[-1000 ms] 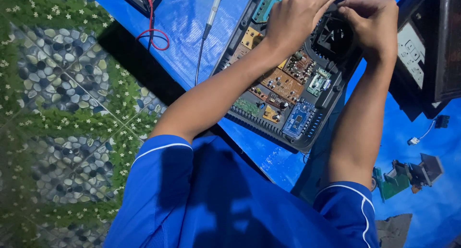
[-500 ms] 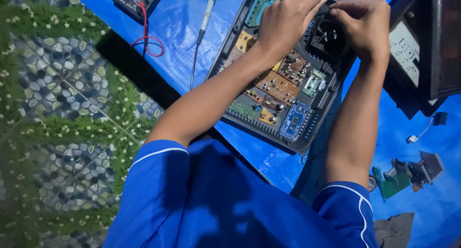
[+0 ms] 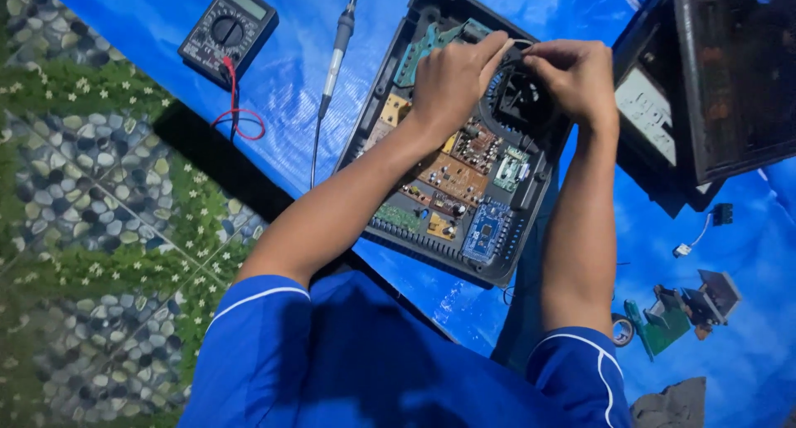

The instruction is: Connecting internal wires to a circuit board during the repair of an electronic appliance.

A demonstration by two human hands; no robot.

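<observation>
From the head camera I see both hands working at the far end of an opened black case lying on a blue tarp. My left hand rests over the upper edge of the round black fan, its fingers curled and pinched toward the fan's top rim; whether they actually grip a wire or a clip there I cannot tell. My right hand meets it from the other side, fingers closed in a pinch right at the same spot, touching the fan housing.

Compared with a second ago, both hands have stayed on that fan and barely shifted; the view itself has drifted, so the case now sits lower and the multimeter with its red lead is fully in sight. That suggests steady, fiddly work at one point, not a move on.

Circuit boards fill the case below the fan. A soldering iron lies beside the case, untouched.
</observation>
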